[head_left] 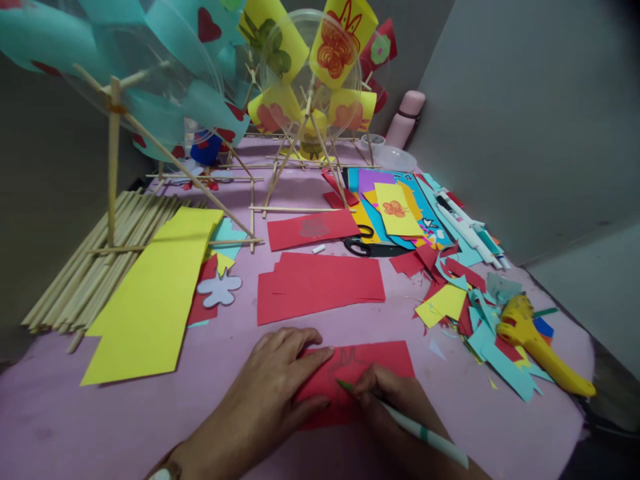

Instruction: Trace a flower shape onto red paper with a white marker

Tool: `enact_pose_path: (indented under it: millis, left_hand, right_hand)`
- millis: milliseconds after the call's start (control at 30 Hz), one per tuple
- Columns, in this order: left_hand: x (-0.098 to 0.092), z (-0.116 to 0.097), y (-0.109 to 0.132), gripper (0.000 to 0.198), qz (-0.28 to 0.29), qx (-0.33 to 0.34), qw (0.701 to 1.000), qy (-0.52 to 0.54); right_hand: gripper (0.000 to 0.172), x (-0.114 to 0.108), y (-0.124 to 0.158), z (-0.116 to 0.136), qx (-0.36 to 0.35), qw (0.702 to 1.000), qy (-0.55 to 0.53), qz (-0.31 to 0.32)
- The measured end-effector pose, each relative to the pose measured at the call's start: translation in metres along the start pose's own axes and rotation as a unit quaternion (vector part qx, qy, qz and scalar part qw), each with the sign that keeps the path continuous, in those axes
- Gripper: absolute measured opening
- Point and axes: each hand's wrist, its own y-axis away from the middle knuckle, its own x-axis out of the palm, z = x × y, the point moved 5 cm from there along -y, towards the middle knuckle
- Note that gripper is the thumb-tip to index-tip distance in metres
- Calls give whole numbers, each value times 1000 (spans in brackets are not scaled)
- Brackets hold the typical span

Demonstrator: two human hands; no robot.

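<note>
A red paper rectangle [387,357] lies on the pink table in front of me. My left hand [280,377] rests on its left side, fingers spread and pressing it down. In my right hand [387,393] is a white marker [425,435] with a green tip, gripped near the tip. The tip touches the paper, where a dark outline with pointed strokes on top is partly drawn; my fingers cover some of it. Just beyond lie more red paper pieces [320,285] and a red strip [313,229] bearing a dark drawing.
Yellow paper sheets [150,300] overlap a bundle of wooden sticks [70,273] on the left. Paper scraps [450,293] and a yellow glue gun [545,347] lie right, near black-handled scissors [360,245]. Stick-framed paper wheels [307,107] stand at the back.
</note>
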Motion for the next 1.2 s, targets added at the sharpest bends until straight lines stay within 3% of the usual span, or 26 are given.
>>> enact_pose_path:
  millis: [533,933,1200]
  left_hand:
    - [1,1,0,47,9,-2,1000,7]
    - [0,1,1,48,-5,-1,1000,5]
    - [1,2,1,46,-4,9,1000,0]
  right_hand:
    - [19,-3,1,2,64,995,-75,3]
    - [18,-4,2,-2,56,995,-81,-11]
    - [16,-1,4,-15,63,988,-142,-25]
